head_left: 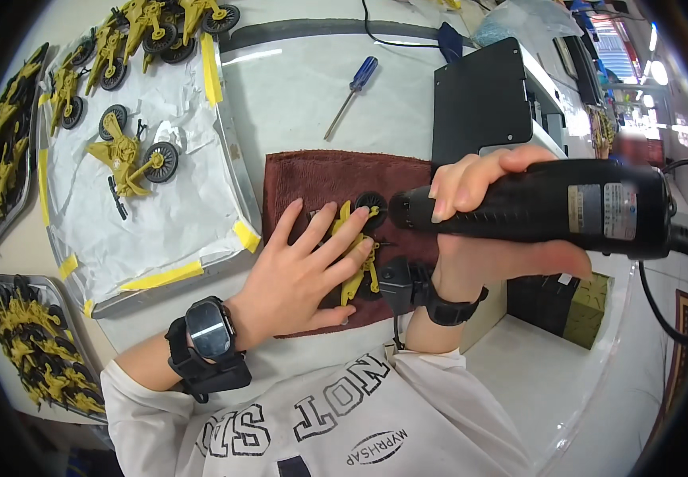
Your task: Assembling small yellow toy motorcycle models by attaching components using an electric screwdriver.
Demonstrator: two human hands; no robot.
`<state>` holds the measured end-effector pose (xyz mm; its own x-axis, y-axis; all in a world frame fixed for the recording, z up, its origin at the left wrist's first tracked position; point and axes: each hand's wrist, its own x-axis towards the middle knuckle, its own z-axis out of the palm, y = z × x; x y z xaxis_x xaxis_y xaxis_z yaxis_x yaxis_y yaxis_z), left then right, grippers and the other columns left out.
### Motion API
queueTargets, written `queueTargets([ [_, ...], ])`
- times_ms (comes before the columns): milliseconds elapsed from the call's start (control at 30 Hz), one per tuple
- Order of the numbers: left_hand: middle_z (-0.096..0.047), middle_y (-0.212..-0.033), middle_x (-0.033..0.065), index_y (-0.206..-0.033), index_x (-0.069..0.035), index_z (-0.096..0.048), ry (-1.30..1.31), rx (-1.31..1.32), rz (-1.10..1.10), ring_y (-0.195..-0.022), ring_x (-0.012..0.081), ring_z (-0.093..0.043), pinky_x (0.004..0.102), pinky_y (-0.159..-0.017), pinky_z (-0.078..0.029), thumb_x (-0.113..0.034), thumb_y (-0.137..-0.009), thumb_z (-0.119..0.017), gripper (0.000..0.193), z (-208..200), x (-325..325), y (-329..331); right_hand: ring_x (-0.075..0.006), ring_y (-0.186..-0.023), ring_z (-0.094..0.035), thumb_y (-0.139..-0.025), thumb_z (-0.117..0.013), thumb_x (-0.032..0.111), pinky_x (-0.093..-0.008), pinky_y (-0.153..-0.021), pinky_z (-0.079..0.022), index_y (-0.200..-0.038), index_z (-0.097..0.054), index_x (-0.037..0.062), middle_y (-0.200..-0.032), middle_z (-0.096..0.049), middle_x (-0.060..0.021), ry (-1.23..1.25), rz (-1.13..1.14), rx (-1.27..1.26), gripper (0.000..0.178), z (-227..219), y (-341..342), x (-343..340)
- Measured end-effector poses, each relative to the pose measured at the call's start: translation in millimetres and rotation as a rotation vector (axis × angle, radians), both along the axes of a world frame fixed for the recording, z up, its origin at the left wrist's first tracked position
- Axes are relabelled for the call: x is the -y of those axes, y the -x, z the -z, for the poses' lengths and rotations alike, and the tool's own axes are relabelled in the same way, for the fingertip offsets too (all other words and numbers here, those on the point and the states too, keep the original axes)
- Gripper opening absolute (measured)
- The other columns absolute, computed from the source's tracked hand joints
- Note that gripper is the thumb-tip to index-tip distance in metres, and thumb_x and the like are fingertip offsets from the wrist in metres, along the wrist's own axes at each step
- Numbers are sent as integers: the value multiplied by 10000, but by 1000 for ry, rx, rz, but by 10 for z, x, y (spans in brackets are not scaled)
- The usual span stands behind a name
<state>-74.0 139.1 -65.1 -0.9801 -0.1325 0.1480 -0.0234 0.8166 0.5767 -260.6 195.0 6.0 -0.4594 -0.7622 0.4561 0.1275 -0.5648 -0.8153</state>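
On a dark red cloth (296, 176) lies a yellow toy motorcycle (353, 285) with a black spoked wheel at its far end. My left hand (300, 266) rests flat over it, fingers spread, covering part of its frame. My right hand (479, 191) is wrapped round a thick black corded electric screwdriver (542, 203). The tool lies nearly level, and its front end is right beside the toy's wheel. Whether its tip touches the toy, I cannot tell.
At the left, a paper-lined tray (177, 230) with yellow tape holds several toy motorcycles. More fill two metal trays (54, 294) at the far left. A blue-handled screwdriver (352, 95) lies beyond the cloth. A black box-like device (483, 95) stands behind my right hand; a cable (652, 306) hangs at right.
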Motion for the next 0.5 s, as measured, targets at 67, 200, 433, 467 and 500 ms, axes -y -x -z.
queueTargets([
  [67,-309,-1457,124,-1277,-106,-477,-3,0,2,-1280,358,-340,569,-1045,-208,-483,-688,-656,722,-19,15,9,-235,-494,-543,-577,-502,857,-331,-478,-428,-1051,-469,-16,-670,-565,-134,-13,19,50,993,7,-17,34],
  [200,-317,-1451,127,-1280,-110,-479,11,-11,15,-1277,358,-344,568,-1043,-213,-485,-692,-651,719,-30,5,23,-225,-487,-534,-563,-471,880,-324,-474,-423,-1051,-468,-18,-657,-560,-125,9,-108,-35,1022,2,39,58],
  [433,-343,-1425,121,-1235,-126,-512,64,-21,-31,-1234,320,-393,540,-1022,-274,-469,-678,-665,672,-28,-5,35,-180,-446,-463,-599,-478,873,-341,-456,-385,-1140,-444,-17,-617,-489,-73,179,322,-239,1043,-339,-19,-285],
  [467,-343,-1425,123,-1235,-125,-513,66,-21,-25,-1232,324,-393,541,-1020,-275,-469,-677,-666,673,-23,-13,29,-157,-457,-424,-592,-524,857,-336,-486,-373,-1127,-468,-11,-615,-449,-52,203,233,-194,1021,-541,17,-411],
  [500,-340,-1428,125,-1229,-119,-518,52,-23,-11,-1231,336,-391,546,-1016,-274,-463,-680,-669,665,-55,-7,42,-146,-482,-400,-579,-538,859,-324,-523,-366,-1082,-495,-9,-618,-422,-37,189,395,-184,1005,-721,49,-546],
])
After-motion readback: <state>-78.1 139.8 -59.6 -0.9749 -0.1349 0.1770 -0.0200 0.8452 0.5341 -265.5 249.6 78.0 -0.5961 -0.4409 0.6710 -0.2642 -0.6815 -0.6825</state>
